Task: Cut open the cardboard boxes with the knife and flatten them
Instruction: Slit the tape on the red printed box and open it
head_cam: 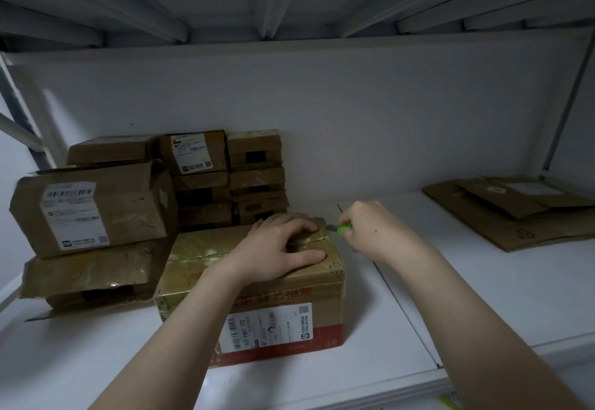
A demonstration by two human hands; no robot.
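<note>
Head | left hand (280, 244) spread on box (193, 258) | right hand (373, 232) gripping knife (342, 229) | stacked boxes (206, 168) behind — flattened cardboard (515, 216)

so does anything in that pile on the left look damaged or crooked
Yes: the crumpled box low in the left pile looks squashed, its tape wrinkled, with a loose flap sticking out below, and the large box on top of it sits tilted. The right hand holds the knife at the front box's top seam.

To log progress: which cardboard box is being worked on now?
The red-banded box in front: left hand presses its top, right hand holds the knife at its edge.
</note>
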